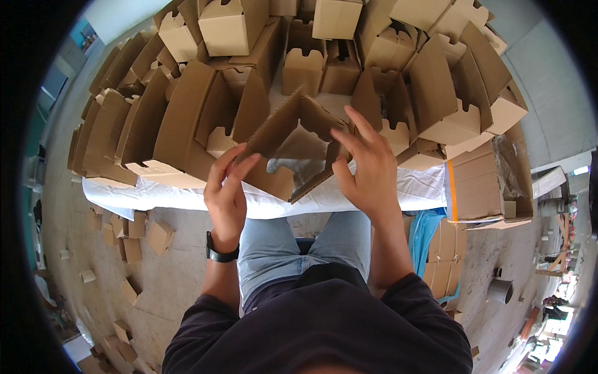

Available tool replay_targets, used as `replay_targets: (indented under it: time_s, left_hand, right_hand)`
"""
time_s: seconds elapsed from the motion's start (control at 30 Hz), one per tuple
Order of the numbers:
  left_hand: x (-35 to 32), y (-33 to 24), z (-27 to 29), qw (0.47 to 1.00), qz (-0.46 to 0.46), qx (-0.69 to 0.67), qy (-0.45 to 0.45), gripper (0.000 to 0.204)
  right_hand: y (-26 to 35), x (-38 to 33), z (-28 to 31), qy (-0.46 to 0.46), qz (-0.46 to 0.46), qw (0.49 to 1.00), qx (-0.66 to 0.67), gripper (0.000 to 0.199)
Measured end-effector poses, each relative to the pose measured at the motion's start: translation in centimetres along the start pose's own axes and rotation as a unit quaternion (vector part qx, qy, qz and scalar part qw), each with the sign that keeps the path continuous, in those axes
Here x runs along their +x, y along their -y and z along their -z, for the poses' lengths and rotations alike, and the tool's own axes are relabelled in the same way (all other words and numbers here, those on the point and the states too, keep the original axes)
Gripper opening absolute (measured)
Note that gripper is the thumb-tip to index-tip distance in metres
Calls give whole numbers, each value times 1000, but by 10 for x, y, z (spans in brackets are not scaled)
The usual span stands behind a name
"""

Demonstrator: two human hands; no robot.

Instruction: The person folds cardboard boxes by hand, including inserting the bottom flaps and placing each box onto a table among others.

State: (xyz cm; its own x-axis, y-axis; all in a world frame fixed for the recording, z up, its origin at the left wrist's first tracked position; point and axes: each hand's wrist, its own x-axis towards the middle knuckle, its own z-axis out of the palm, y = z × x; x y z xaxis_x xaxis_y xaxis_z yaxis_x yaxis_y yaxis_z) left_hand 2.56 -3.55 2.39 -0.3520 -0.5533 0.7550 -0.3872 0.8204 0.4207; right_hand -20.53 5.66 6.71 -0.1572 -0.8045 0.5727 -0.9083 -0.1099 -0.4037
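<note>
On the left, rows of boxes (180, 118) are stood on the white-draped counter (162, 196). Beside them, the left hand (225, 194) is placed with its fingers bent at the left corner of the diamond-shaped frame (274, 129); whether cardboard is pinched there cannot be told, the thumb being poorly seen. The frame is positioned between the hands, its other corners pointed near and far, no long axis being evident. At its right corner, the right hand's (374, 174) fingers are parted, neither hand being plainly nearer.
</note>
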Motion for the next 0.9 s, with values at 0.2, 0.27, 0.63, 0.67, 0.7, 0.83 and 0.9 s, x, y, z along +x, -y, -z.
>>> replay_targets:
  time_s: [0.2, 0.27, 0.63, 0.67, 0.7, 0.83, 0.9]
  left_hand:
    - [12, -23, 7, 961, -27, 139, 236, 47]
    - [12, -13, 5, 954, -43, 119, 271, 62]
    - [17, 1, 19, 947, 91, -223, 212, 98]
    - [16, 1, 17, 936, 123, -268, 193, 89]
    - [15, 3, 16, 933, 118, -289, 181, 83]
    - [-4, 19, 8, 874, 143, -450, 112, 62]
    - [-12, 29, 3, 811, 157, -561, 39, 53]
  right_hand:
    - [-4, 15, -1, -16, 20, 997, -77, 48]
    - [-4, 20, 0, 3, 27, 997, -67, 54]
    - [-15, 17, 17, -3, -116, 986, 124, 44]
    - [-16, 15, 20, -13, -125, 982, 139, 42]
    - [-17, 15, 22, -23, -132, 978, 157, 40]
    - [-14, 13, 29, 4, -169, 970, 172, 38]
    - [-18, 11, 30, 15, -178, 965, 192, 40]
